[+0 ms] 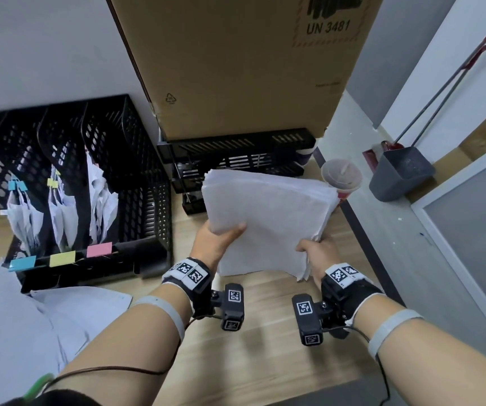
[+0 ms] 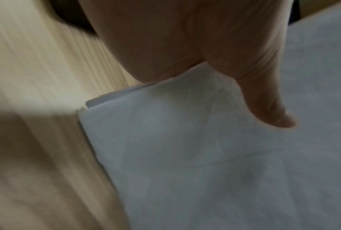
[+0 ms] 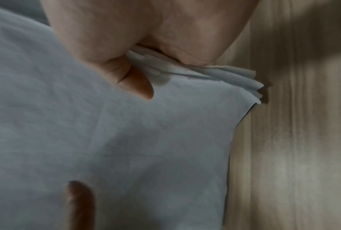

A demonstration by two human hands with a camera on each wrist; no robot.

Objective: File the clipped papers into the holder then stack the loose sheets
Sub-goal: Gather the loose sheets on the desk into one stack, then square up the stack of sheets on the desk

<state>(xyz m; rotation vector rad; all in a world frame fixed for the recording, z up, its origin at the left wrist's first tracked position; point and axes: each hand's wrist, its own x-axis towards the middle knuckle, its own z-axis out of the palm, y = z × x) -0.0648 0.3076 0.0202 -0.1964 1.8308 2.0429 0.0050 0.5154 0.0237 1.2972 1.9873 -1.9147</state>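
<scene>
A thick stack of loose white sheets point(image 1: 268, 221) is tilted up off the wooden desk, its lower edge near the desk top. My left hand point(image 1: 221, 238) grips its left edge with the thumb on top point(image 2: 264, 99). My right hand point(image 1: 315, 250) pinches the lower right corner, where the sheet edges point(image 3: 234, 77) fan out unevenly. The black mesh file holder point(image 1: 136, 177) stands at the left with three clipped bundles in its slots: one with a blue clip point(image 1: 17, 186), one with a yellow clip point(image 1: 52, 183), one further right point(image 1: 101, 200).
Blue, yellow and pink labels point(image 1: 63, 257) mark the holder's front. More loose sheets point(image 1: 30, 317) lie at the lower left. A black letter tray point(image 1: 235, 159) under a cardboard box point(image 1: 235, 63) sits behind the stack, a lidded cup point(image 1: 341, 177) beside it. The desk's right edge point(image 1: 367, 244) is close.
</scene>
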